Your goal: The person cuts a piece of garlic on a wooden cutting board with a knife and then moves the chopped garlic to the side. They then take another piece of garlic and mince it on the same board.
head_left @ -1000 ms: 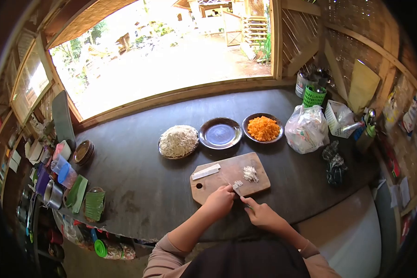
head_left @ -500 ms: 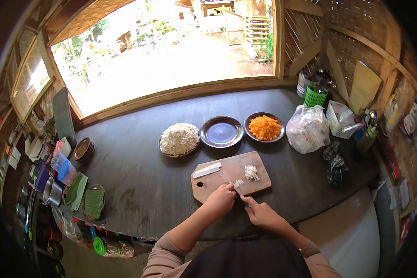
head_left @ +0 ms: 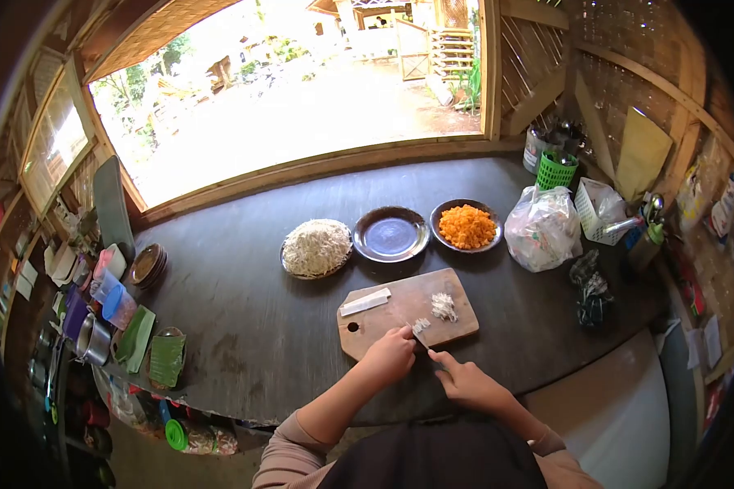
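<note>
A wooden cutting board point(head_left: 400, 306) lies before me. My left hand point(head_left: 390, 355) is closed at its near edge, its fingertips against small white pieces point(head_left: 420, 325); what it pinches is too small to make out. My right hand point(head_left: 463, 378) is closed on the handle of a knife point(head_left: 422, 338), whose blade points up-left beside the left fingertips. White strips point(head_left: 365, 302) lie at the board's upper left, and a pile of white shreds point(head_left: 444, 306) at its right.
Beyond the board stand a plate of pale shreds point(head_left: 316, 247), an empty dark plate point(head_left: 391, 234) and a plate of orange shreds point(head_left: 466, 226). A plastic bag point(head_left: 541, 227) and baskets are at the right. Banana leaves point(head_left: 167, 359) and containers lie left.
The right hand and knife have shifted slightly, with the blade now more visible between the hands. The left hand stays almost in place.
</note>
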`<state>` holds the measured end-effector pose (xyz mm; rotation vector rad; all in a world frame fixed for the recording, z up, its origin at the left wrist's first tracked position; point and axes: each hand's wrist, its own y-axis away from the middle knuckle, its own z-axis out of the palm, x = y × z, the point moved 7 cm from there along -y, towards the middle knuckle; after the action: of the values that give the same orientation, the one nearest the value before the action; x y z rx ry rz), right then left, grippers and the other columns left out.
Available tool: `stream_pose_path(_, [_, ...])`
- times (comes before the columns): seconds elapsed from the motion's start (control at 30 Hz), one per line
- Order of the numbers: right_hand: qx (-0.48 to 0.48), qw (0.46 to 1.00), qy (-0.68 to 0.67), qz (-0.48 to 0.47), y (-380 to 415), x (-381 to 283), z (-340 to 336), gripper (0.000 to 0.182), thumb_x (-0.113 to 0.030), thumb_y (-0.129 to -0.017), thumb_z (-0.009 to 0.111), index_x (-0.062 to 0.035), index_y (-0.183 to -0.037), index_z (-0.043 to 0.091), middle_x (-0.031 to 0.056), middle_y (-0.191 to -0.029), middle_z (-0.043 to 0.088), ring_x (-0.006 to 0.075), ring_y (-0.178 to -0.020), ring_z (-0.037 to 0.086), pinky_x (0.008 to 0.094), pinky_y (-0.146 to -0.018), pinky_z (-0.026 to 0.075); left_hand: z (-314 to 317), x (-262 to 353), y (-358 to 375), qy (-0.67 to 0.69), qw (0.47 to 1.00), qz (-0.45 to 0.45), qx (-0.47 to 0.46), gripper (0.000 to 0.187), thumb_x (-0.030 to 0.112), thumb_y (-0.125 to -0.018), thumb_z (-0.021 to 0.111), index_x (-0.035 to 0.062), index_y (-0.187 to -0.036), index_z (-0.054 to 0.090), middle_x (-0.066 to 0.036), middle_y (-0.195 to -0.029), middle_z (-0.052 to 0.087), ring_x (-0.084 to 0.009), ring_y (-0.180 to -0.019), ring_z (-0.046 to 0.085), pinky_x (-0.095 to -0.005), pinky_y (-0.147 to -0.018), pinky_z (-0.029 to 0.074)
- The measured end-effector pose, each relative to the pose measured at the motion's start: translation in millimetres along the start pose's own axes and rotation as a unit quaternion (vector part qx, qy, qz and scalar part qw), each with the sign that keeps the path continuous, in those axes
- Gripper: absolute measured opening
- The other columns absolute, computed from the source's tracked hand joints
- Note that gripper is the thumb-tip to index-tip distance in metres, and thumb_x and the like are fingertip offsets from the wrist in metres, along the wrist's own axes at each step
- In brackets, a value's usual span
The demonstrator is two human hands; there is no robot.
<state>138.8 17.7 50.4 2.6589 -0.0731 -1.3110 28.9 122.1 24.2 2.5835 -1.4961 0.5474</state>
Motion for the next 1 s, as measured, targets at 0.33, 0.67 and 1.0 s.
stream_pose_path(0.33, [-0.009, 1.000, 0.006, -0.005, 4.5, 5.6, -2.7, 0.043, -0.021, -0.096, 0.054, -0.0147, -0.138, 0.045, 0.0318, -0.088, 0.064, 0.0505, -0.084, 0.062, 0.0555, -0.073, 0.049, 3.3, -2.6, -1.3, 0.011, 1.000, 0.001, -0.006, 0.022, 0.006, -0.078, 0.061, 0.0019, -0.097, 0.070, -0.014, -0.107, 0.062, -0.0321, -0.107, 0.057, -0.0408, -0.095, 0.048])
stream_pose_path(0.67, [0.016, 1.000, -0.003, -0.021, -10.0, 9.9, 4.3, 0.043, -0.021, -0.096, 0.054, -0.0151, -0.137, 0.046, 0.0317, -0.087, 0.064, 0.0503, -0.079, 0.062, 0.0547, -0.070, 0.049, -8.0, 8.3, 1.3, 0.002, 0.998, 0.048, 0.028, 0.017, 0.008, -0.079, 0.059, 0.0010, -0.091, 0.069, -0.014, -0.100, 0.061, -0.0321, -0.101, 0.058, -0.0405, -0.093, 0.047])
stream_pose_path(1.0, [-0.005, 1.000, 0.005, -0.013, -1.9, 10.1, 1.8, 0.043, -0.022, -0.096, 0.052, -0.0143, -0.138, 0.045, 0.0319, -0.080, 0.063, 0.0500, -0.076, 0.063, 0.0563, -0.070, 0.049, -4.2, 4.6, 0.5, 0.003, 1.000, 0.013, 0.001, 0.025, 0.005, -0.078, 0.058, 0.0035, -0.100, 0.071, -0.014, -0.106, 0.062, -0.0318, -0.107, 0.057, -0.0406, -0.096, 0.047])
